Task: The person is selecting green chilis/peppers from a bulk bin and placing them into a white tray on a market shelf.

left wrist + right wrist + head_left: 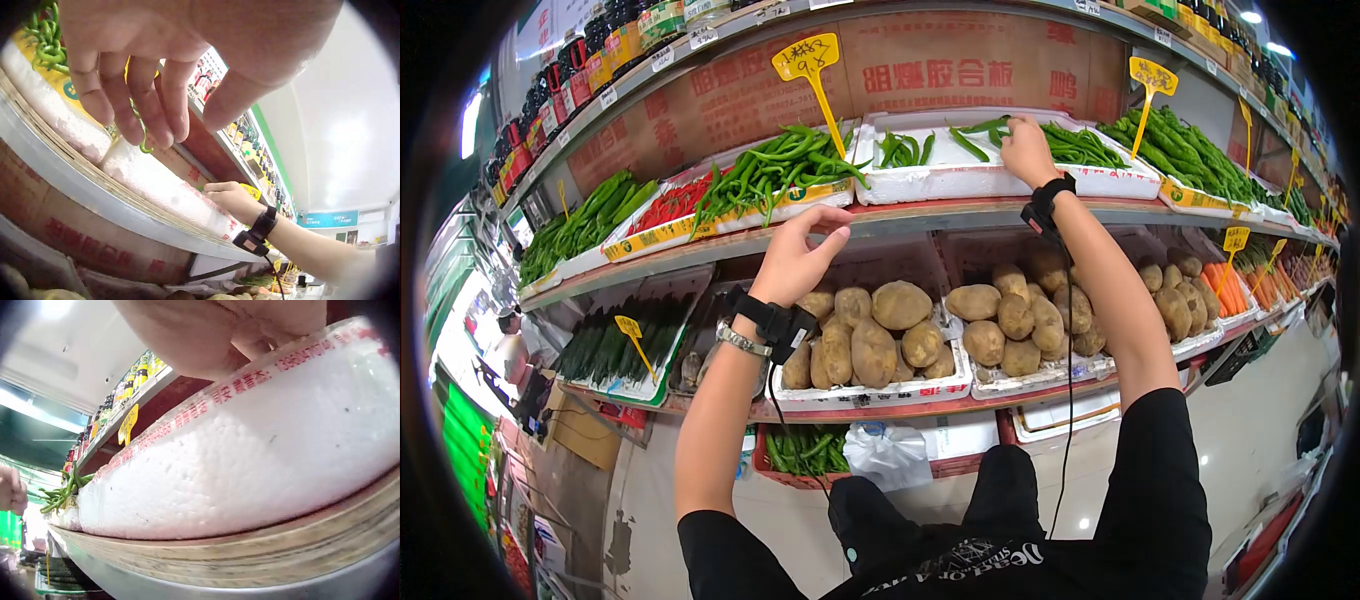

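One thin green pepper [969, 146] lies at 8 o'clock from the right fingers [1021, 129], grip hidden; left fingers [826, 216] hang loose.

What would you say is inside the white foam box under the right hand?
The foam box holds green peppers in loose groups, with some bare white bottom showing. The right hand covers part of them, and whatever lies under its fingers cannot be seen.

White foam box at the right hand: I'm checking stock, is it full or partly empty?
Partly empty: the box shows bare bottom between the few green peppers at its left and the others.
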A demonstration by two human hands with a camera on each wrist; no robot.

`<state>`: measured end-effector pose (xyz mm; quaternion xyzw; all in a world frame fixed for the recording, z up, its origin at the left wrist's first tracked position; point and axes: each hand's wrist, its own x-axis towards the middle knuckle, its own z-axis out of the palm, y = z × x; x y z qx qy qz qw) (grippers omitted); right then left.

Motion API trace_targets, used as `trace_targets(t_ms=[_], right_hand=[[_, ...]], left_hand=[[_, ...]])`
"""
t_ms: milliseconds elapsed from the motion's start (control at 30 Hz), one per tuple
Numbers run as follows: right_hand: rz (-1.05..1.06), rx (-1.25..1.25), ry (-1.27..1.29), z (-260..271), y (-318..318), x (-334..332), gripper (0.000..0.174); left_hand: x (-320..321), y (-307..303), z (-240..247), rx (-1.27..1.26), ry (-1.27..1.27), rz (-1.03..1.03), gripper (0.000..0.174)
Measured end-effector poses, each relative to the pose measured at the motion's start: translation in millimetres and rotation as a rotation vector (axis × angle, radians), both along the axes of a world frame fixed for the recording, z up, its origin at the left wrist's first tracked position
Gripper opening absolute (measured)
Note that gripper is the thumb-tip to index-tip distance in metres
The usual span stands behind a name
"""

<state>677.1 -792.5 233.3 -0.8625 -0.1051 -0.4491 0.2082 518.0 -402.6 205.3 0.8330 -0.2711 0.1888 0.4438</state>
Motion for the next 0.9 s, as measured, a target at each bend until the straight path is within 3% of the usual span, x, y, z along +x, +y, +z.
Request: trace_targets(t_ms=[100, 233, 400, 533, 600, 700, 833, 900], right_hand=[[0.170, 0.032, -0.250, -4, -5, -8, 0.037], [0.192, -0.148, -0.400, 4, 14, -62, 0.050], [0.277, -0.362, -0.479, -4, 59, -152, 0.059], [0.469, -0.490, -0.481, -37, 92, -203, 0.052], [0.524, -0.612, -0.494, -55, 106, -217, 0.040], [0.616, -0.548, -0.384, -77, 114, -216, 0.042], [0.701, -0.635, -0.278, -79, 116, -211, 0.056], [0.775, -0.566, -0.273, -82, 115, -202, 0.072]], left_hand=[[2, -8, -3, -0.026, 0.053, -0.085, 0.020], [3, -25, -5, -0.054, 0.184, -0.220, 0.027], [-9, -51, 3, -0.217, 0.324, -0.311, 0.058], [-24, -70, 11, -0.475, 0.328, -0.469, 0.063], [-29, -77, 7, -0.478, 0.293, -0.463, 0.054], [-29, -72, -5, -0.446, 0.346, -0.442, 0.035], [-36, -57, -5, -0.403, 0.371, -0.361, 0.019], [-34, -37, -5, -0.300, 0.255, -0.273, 0.024]])
